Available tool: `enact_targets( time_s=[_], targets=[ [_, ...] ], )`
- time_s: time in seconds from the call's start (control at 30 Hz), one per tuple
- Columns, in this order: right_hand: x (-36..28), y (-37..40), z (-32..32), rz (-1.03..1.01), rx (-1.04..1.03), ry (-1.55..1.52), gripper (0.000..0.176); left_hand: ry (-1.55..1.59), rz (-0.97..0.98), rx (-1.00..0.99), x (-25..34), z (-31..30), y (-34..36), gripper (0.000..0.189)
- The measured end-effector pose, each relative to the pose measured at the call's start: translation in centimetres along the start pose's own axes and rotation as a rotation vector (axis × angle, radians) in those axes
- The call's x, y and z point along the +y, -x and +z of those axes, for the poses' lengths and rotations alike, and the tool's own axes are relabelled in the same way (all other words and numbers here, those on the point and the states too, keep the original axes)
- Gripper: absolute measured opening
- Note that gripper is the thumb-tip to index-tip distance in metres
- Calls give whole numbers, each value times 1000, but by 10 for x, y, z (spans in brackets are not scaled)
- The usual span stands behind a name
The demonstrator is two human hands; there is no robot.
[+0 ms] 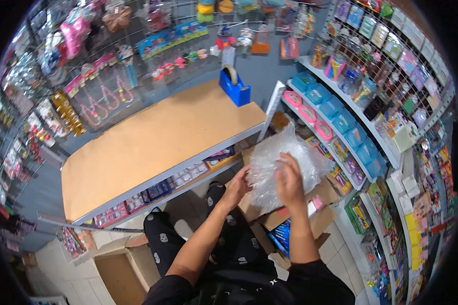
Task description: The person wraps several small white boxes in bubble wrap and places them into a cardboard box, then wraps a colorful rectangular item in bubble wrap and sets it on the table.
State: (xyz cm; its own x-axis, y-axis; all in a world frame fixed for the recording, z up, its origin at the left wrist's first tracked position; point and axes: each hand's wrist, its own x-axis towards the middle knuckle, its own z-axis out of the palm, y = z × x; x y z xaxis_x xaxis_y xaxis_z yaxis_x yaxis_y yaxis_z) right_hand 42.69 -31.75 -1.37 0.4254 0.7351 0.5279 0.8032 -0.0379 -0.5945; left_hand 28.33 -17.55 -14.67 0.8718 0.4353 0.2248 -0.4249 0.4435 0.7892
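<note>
A bundle of clear bubble wrap rests over a cardboard box in front of me, and whatever is inside is blurred by the plastic. My left hand grips the bundle's left edge with its fingertips. Over the front right of the wrap is my right hand, thumb and fingers apart and slightly smeared by motion. Below the bundle, the open cardboard box shows blue packets inside.
To the left stands a wood-topped counter with a blue tape dispenser at its back corner. An open carton is on the floor at lower left. Stocked shelves rise on the right, and hanging goods cover the back wall.
</note>
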Motion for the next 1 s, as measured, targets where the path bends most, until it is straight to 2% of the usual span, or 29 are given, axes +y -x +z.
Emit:
enact_targets(
  time_s=[0.03,0.07,0.1,0.17,0.2,0.27,0.3,0.37,0.4,0.5,0.53,0.63,0.67,0.77,0.8,0.83,0.9,1.0],
  targets=[
    [-5,11,22,-30,-44,26,32,230,70,-37,19,9,11,105],
    [-14,19,37,-52,-98,25,32,106,103,-27,43,15,20,116],
    [-23,25,50,-80,-153,24,32,-24,130,44,60,18,30,92],
    [-28,36,68,-121,-164,-126,31,-458,-20,223,79,6,56,52],
    [-29,41,75,-143,-180,-201,31,-390,-32,242,83,0,72,42],
    [-21,44,90,-127,-49,-378,36,-259,-34,277,94,-15,99,22],
    [-12,46,101,-106,33,-430,39,-371,-26,223,111,-17,112,20],
    [4,45,120,-32,43,-351,48,-593,-40,99,148,-12,140,17],
    [18,50,138,113,-92,-561,69,-494,-49,80,151,-16,151,20],
    [17,62,188,280,-372,-1160,96,-281,-61,99,175,-11,178,20],
    [12,66,189,340,-573,-1285,111,-271,-64,122,178,-12,186,22],
    [-19,69,204,257,-835,-1680,116,-288,-34,127,185,-28,208,28],
    [-35,68,201,273,-794,-1731,93,-318,8,203,186,-33,218,33],
    [-29,70,211,314,-816,-1579,59,-191,-67,387,220,-35,236,30],
    [-52,59,202,367,-708,-1541,34,-296,-36,462,224,-45,241,28],
    [-61,46,199,352,-667,-1468,34,-518,16,545,225,-61,247,29],
    [-69,18,197,318,-585,-1316,35,-604,-4,789,249,-61,248,25],
    [-75,-29,200,264,-462,-1249,34,-746,31,925,282,-68,246,18]
  ],
)
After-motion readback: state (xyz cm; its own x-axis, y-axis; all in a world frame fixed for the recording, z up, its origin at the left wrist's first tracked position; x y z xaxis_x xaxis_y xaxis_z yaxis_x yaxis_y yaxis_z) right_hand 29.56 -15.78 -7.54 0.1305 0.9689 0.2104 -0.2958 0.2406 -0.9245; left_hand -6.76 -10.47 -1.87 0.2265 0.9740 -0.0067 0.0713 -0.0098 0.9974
